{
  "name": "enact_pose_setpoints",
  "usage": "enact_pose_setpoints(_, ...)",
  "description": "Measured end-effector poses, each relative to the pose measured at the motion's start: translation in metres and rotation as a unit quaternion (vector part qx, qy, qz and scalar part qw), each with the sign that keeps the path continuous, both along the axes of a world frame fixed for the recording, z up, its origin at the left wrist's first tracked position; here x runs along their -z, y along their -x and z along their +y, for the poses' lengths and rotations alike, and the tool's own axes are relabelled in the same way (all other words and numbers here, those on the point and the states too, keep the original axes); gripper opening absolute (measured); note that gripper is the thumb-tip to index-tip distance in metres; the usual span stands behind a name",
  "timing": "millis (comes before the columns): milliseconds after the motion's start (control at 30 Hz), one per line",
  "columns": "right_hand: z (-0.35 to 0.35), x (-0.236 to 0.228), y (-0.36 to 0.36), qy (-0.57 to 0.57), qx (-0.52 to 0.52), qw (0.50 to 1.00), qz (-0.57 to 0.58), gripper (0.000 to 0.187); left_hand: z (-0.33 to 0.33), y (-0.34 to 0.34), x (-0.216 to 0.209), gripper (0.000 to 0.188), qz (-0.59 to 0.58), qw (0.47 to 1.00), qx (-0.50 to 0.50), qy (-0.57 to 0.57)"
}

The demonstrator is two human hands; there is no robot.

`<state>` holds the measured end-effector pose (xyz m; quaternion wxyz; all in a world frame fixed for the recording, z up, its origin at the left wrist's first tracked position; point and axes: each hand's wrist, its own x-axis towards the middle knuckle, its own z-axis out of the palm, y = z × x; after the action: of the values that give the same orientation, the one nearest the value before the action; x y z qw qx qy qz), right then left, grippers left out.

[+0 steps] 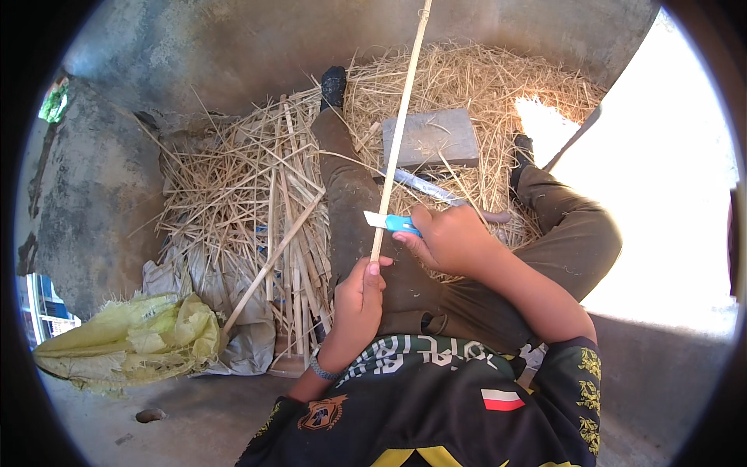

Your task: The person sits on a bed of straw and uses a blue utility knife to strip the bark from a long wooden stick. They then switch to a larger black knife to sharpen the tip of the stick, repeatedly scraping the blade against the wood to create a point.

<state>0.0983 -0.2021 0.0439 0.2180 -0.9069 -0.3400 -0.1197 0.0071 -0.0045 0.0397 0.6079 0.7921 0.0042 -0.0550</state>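
My left hand (361, 297) is closed round the lower end of a long pale bamboo strip (400, 124), which slants up and away past the upper edge of the view. In my right hand (459, 240) is a light blue utility knife (401, 225). Its short pale blade lies across the strip, a little above my left hand. The right thumb reaches toward the strip beneath the knife. Between my legs, beyond the hands, lies a long tool with a silvery flat part (426, 187) and a brown handle, partly behind the strip and right hand.
A grey rectangular block (432, 138) rests on a heap of thin shavings (498, 86). Split bamboo sticks (241, 187) pile up left of my leg. A yellow-green woven sack (132, 338) lies farther left, by a grey sheet (253, 342). A concrete wall (350, 31) stands behind.
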Motion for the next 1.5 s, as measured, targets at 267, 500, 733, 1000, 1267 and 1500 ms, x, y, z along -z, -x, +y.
enact_pose_setpoints(267,-0.004,0.001,-0.004,0.002,0.074,0.997,-0.002,0.043,-0.001,0.008,-0.003,0.022,-0.054,0.986,-0.022,-0.158)
enact_pose_setpoints(500,-0.018,-0.002,-0.012,0.002,0.066,0.998,0.019,0.044,0.001,0.006,-0.007,0.027,-0.016,0.987,0.002,-0.163)
enact_pose_setpoints(733,-0.004,0.009,0.008,-0.003,-0.010,1.000,-0.030,0.042,-0.002,0.004,-0.003,0.023,-0.086,0.985,-0.031,-0.143)
enact_pose_setpoints(1000,-0.040,0.001,-0.051,0.016,0.162,0.987,0.001,0.047,0.001,0.017,-0.005,0.031,0.012,0.983,0.010,-0.183)
enact_pose_setpoints(1267,0.009,0.019,0.011,0.002,-0.025,0.999,-0.026,0.045,0.004,0.005,-0.003,0.026,-0.052,0.981,-0.021,-0.187)
enact_pose_setpoints(1500,-0.004,0.010,-0.037,-0.010,0.150,0.989,-0.007,0.046,-0.004,0.010,-0.014,0.024,-0.043,0.973,-0.016,-0.226)
